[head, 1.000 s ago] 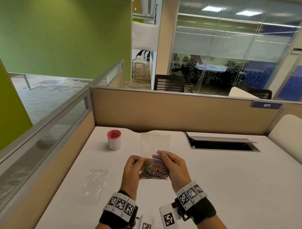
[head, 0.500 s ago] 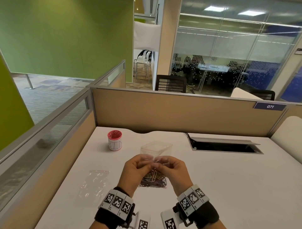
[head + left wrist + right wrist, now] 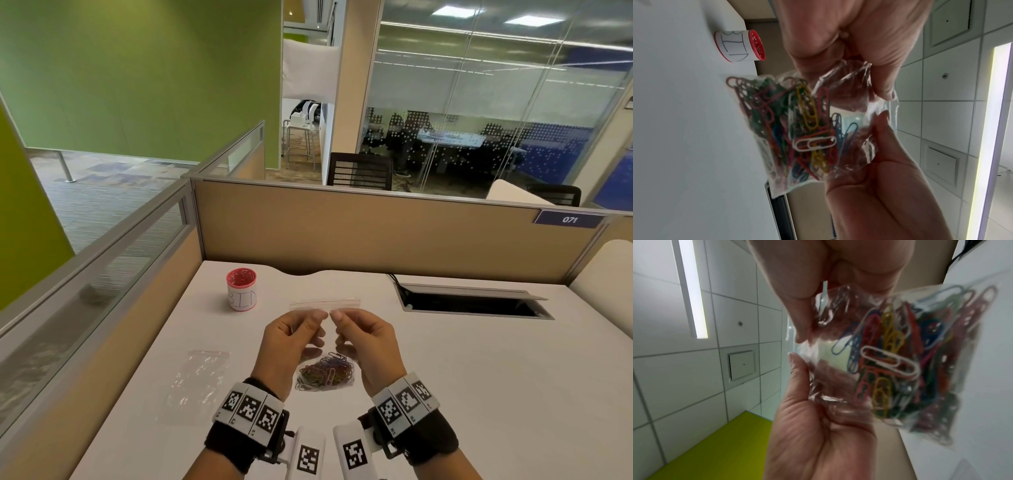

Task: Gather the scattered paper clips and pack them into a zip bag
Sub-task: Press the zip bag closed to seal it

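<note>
A clear zip bag hangs over the white desk, its zip strip lying flat just beyond my fingertips. Many coloured paper clips sit bunched at its bottom, between my wrists. My left hand and right hand each pinch the plastic just under the zip, thumbs nearly touching. In the left wrist view the left hand pinches crinkled plastic beside the paper clips. The right wrist view shows the right hand doing the same, with the bag and its paper clips to the right.
A red mesh cup with a paper label stands at the back left. A second, empty zip bag lies flat on the left of the desk. An open cable hatch sits at the back right. Partition walls close the back and left.
Both hands have slid up the bag from the clip bundle to just under the zip. The clips have dropped to the bottom, and the bag's top has tipped away from me.
</note>
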Available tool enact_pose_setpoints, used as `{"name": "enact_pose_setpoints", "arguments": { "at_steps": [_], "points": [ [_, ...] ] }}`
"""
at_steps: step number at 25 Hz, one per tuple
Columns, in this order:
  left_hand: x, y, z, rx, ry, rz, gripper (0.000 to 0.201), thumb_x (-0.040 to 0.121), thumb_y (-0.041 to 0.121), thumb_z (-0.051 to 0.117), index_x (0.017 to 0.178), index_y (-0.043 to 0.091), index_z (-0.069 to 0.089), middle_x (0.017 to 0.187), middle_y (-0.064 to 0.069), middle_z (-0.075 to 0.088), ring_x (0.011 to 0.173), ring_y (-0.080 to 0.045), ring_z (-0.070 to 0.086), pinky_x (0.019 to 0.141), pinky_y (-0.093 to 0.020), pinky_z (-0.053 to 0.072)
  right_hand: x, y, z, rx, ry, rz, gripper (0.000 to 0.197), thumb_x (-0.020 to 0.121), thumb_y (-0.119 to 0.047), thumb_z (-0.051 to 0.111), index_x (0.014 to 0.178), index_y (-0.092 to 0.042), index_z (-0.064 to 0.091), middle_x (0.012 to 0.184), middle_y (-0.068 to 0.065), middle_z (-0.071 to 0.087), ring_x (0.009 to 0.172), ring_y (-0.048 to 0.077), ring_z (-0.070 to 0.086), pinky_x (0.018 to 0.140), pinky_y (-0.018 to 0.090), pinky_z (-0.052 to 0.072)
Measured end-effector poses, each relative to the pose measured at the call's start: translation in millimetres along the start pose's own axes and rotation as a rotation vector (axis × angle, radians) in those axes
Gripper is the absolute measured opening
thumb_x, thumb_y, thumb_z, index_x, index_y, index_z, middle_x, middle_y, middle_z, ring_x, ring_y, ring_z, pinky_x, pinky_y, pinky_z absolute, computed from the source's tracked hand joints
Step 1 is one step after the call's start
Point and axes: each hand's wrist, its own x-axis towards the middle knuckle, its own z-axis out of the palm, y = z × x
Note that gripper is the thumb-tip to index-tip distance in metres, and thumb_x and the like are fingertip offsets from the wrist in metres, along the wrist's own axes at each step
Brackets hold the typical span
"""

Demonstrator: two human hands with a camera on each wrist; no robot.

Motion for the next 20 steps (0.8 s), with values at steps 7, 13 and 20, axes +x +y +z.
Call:
{"name": "enact_pose_setpoints", "arguments": {
  "at_steps": [7, 13, 20],
  "points": [
    [-0.7, 4.0, 4.7, 0.021, 0.050, 0.022, 0.009, 0.084, 0.022, 0.066, 0.079, 0.019, 0.073, 0.067, 0.005, 0.066, 0.055, -0.008, 0.055, 0.052, -0.024, 0.047, -1.4, -4.8, 5.9, 0.025, 0.023, -0.010, 0.009, 0.078, -0.014, 0.070, 0.081, -0.007, 0.074, 0.061, 0.004, 0.063, 0.051, 0.012, 0.048, 0.049, 0.024, 0.043],
    [-2.7, 5.8, 5.8, 0.016, 0.039, 0.016, 0.008, 0.086, 0.019, 0.063, 0.084, 0.020, 0.071, 0.070, 0.005, 0.066, 0.063, -0.010, 0.056, 0.059, -0.026, 0.047, -1.1, -6.5, 6.2, 0.009, 0.014, -0.021, 0.006, 0.080, -0.010, 0.068, 0.077, -0.008, 0.073, 0.059, 0.000, 0.065, 0.052, 0.011, 0.049, 0.053, 0.025, 0.045],
    [0.6, 5.2, 1.3, 0.004, 0.000, 0.029, 0.010, 0.086, 0.012, 0.063, 0.083, 0.017, 0.071, 0.066, 0.003, 0.069, 0.066, -0.010, 0.062, 0.066, -0.026, 0.048, 0.2, -5.5, 1.4, 0.006, -0.027, -0.009, 0.009, 0.080, -0.009, 0.067, 0.084, -0.002, 0.071, 0.063, 0.003, 0.066, 0.056, 0.016, 0.054, 0.056, 0.024, 0.049]
  ]
}}
